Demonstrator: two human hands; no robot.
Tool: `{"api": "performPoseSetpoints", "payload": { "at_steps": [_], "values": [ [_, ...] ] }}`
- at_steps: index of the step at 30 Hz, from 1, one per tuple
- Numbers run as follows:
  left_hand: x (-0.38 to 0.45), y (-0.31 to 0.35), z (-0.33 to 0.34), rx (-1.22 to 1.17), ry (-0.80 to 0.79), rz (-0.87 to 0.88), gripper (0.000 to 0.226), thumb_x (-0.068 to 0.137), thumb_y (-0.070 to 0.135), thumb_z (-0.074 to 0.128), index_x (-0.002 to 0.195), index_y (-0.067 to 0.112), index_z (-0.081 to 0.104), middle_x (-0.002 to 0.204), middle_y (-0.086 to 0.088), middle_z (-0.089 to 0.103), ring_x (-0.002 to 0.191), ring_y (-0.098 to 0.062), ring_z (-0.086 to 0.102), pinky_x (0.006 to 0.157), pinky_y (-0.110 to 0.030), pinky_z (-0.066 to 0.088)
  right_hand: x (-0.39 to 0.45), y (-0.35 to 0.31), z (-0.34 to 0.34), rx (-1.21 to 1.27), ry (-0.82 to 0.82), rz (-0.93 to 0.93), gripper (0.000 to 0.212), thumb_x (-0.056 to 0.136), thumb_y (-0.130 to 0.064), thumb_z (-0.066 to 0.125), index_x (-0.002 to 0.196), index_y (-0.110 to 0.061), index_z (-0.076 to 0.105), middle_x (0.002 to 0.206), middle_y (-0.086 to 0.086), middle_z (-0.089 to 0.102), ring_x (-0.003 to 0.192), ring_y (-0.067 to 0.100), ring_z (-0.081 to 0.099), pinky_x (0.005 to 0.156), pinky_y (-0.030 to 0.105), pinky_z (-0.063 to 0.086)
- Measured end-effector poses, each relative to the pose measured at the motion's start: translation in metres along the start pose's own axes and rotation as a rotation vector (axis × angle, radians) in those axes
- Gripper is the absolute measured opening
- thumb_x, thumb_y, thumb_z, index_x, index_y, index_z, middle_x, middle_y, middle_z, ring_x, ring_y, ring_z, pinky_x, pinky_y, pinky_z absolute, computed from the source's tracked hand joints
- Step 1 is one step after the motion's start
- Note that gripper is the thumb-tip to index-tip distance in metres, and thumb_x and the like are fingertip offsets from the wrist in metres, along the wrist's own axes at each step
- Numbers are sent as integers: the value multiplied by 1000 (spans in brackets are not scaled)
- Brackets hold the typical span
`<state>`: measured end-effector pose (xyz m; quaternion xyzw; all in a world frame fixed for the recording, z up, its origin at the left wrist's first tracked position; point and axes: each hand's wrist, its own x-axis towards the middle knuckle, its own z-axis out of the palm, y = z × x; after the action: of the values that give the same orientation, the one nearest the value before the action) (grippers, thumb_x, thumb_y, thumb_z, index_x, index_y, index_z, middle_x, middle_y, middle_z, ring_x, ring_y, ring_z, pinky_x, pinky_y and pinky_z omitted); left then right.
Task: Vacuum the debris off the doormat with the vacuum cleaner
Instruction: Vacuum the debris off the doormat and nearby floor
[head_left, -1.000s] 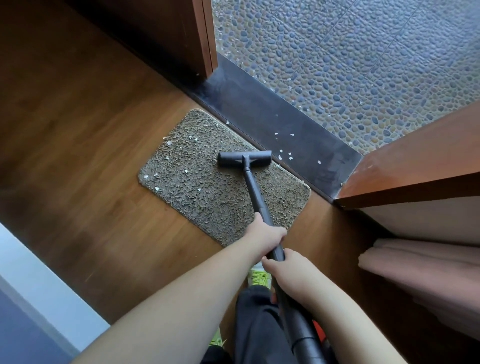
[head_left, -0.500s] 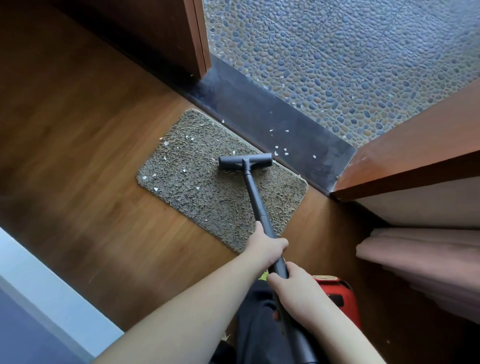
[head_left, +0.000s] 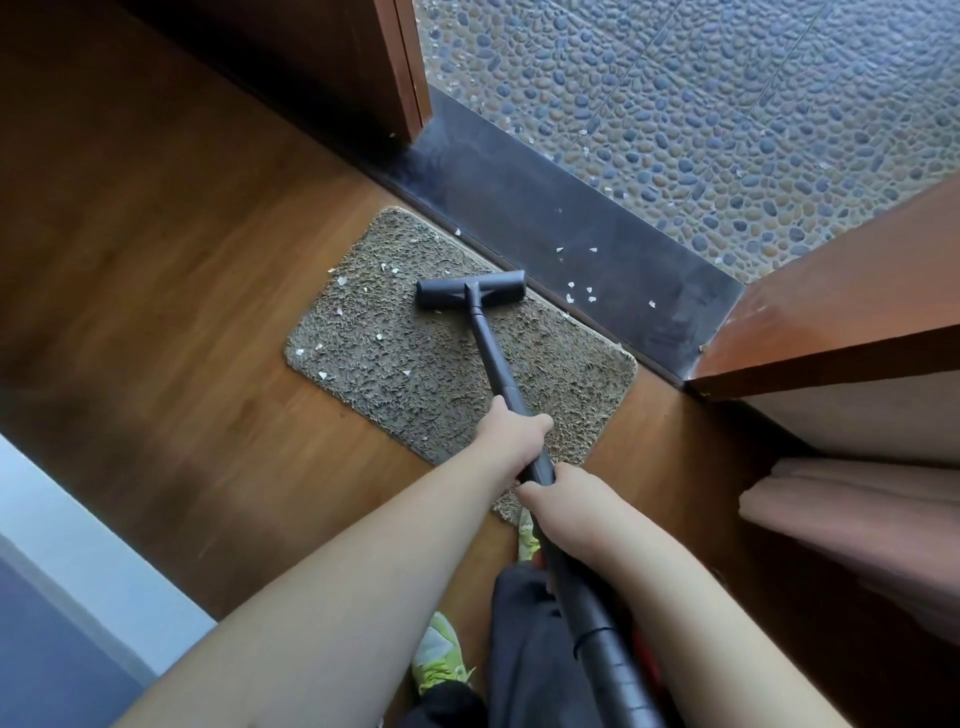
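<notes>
wood floor (head_left: 156, 291) | dark threshold (head_left: 597, 244) | pebble paving (head_left: 701, 104) | daylight

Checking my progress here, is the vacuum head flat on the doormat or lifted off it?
Flat, as far as it shows: the vacuum head sits against the doormat near its far edge. White debris remains left of it.
</notes>
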<state>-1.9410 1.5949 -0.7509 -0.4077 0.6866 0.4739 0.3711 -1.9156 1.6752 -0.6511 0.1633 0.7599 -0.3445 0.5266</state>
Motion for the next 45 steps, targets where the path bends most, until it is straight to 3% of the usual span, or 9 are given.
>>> {"api": "performPoseSetpoints", "payload": {
  "at_steps": [6, 9, 15, 22, 27, 33, 36, 43, 45],
  "values": [
    [-8, 2, 12, 24, -40, -46, 86, 82, 30, 67, 152, 16, 18, 134, -16, 52, 113, -34, 57, 95, -45, 53, -5, 17, -4, -91, 38, 32, 8, 90, -29, 47, 89, -22, 44, 89, 3, 59, 78, 27, 61, 69, 28, 47],
    [-21, -9, 22, 2, -78, -62, 92, 80, 30, 67, 154, 20, 12, 133, -15, 52, 113, -34, 58, 95, -46, 53, -19, 30, -5, -148, 42, 33, 8, 92, -28, 46, 85, -26, 42, 81, -3, 58, 64, 16, 58, 55, 20, 39],
    [-42, -37, 37, 22, -106, -46, 92, 80, 32, 63, 155, 22, 10, 135, -12, 52, 115, -31, 57, 101, -43, 48, -48, 57, 4, -39, 20, 42, 14, 86, -29, 49, 100, -31, 50, 80, 3, 67, 67, 23, 67, 66, 31, 53],
    [-47, -25, 33, -4, -138, -17, 92, 80, 33, 62, 156, 26, 11, 137, -10, 52, 113, -29, 58, 100, -43, 49, -49, 51, 2, 83, 76, 37, 4, 88, -22, 47, 88, -23, 51, 76, 4, 64, 59, 23, 67, 54, 28, 51],
    [-27, 8, 51, -9, -187, 43, 107, 48, 47, 59, 149, 31, 25, 129, -11, 57, 103, -36, 67, 92, -50, 55, -37, 45, -21, 162, 140, 26, 7, 91, -17, 44, 84, -19, 45, 69, 6, 62, 40, 19, 61, 45, 22, 44],
    [-13, 53, 74, 74, -216, 104, 69, 57, 34, 58, 122, 16, 45, 113, -16, 61, 95, -36, 67, 83, -49, 59, -12, 43, -60, 276, 159, 75, 9, 91, -18, 47, 83, -16, 48, 81, 11, 63, 58, 28, 67, 54, 30, 54],
    [-10, 64, 78, 138, -205, 115, 69, 63, 34, 60, 127, 12, 46, 117, -17, 60, 100, -34, 65, 84, -42, 58, -7, 44, -71, 385, 122, 92, 10, 92, -14, 45, 84, -11, 49, 76, 12, 58, 47, 23, 63, 46, 27, 50],
    [-17, 53, 83, 197, -200, 109, 67, 61, 37, 59, 123, 14, 46, 115, -16, 61, 100, -34, 65, 84, -45, 59, -21, 52, -68, 351, 127, 89, 12, 92, -17, 45, 82, -11, 49, 76, 11, 61, 60, 29, 67, 58, 39, 58],
    [-23, 44, 82, 216, -199, 102, 59, 65, 34, 60, 119, 14, 47, 111, -15, 61, 97, -34, 64, 83, -45, 59, -31, 54, -63, 366, 105, 95, 12, 94, -17, 44, 85, -10, 48, 76, 12, 59, 50, 23, 66, 46, 30, 53]
  ]
}}
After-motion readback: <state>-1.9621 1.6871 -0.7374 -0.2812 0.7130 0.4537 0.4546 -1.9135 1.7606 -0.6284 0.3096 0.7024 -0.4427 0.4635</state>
